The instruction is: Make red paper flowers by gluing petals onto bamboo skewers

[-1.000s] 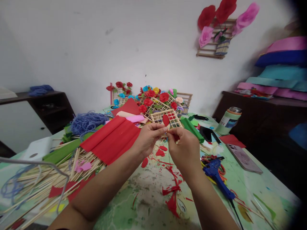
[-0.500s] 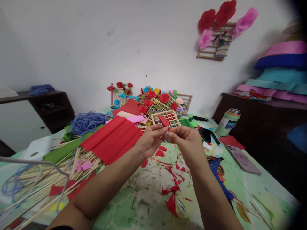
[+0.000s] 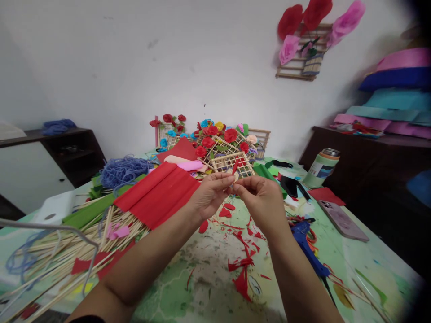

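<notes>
Both hands meet above the middle of the table, fingertips almost touching. My left hand (image 3: pixel 213 194) is closed in a pinch at the base of a red paper petal (image 3: pixel 235 168), which stands up edge-on between the fingers. My right hand (image 3: pixel 261 195) pinches at the same spot from the other side; a thin stem seems to be there, mostly hidden by the fingers. Below them on the table lie several cut red petals (image 3: pixel 225 213) and red paper scraps (image 3: pixel 242 285). Left of my left hand lies a folded sheet of red crepe paper (image 3: pixel 158 195).
Bamboo sticks (image 3: pixel 84 251) and blue yarn (image 3: pixel 124 171) cover the left side. Paper flowers on lattice frames (image 3: pixel 232 163) stand at the back. On the right are a blue glue gun (image 3: pixel 308 244), a phone (image 3: pixel 341 220) and a green bottle (image 3: pixel 321 169).
The red petal has turned from showing its broad face to standing edge-on between my fingers. Both hands stay in nearly the same place, and the view has shifted slightly.
</notes>
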A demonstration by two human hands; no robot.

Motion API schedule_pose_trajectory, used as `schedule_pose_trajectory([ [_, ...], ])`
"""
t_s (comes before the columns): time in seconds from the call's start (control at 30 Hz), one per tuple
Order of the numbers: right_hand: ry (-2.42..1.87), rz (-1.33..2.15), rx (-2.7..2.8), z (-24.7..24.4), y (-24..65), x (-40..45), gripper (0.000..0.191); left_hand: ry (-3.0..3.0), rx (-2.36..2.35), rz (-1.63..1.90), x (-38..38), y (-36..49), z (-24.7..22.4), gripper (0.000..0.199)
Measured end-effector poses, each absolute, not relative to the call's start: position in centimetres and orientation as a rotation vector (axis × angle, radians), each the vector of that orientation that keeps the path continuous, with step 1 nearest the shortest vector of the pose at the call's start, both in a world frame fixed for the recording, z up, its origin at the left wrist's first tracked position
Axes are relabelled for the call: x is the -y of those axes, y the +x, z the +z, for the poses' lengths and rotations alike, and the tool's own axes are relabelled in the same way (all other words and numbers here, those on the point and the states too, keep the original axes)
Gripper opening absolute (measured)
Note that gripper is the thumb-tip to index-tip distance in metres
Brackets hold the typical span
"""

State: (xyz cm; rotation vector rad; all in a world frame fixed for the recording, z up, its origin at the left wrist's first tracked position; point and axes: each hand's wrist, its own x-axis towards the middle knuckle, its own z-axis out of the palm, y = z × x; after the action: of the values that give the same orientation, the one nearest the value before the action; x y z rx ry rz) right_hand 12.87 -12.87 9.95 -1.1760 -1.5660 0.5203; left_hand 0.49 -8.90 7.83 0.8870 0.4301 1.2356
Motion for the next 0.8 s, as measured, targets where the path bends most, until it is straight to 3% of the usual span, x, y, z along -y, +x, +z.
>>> schedule_pose_trajectory([
  [0.8,-1.117,0.694,1.482,9.69,12.96,12.34,0.011,0.914,-0.438,1.267,8.95,0.64,7.88,0.009],
])
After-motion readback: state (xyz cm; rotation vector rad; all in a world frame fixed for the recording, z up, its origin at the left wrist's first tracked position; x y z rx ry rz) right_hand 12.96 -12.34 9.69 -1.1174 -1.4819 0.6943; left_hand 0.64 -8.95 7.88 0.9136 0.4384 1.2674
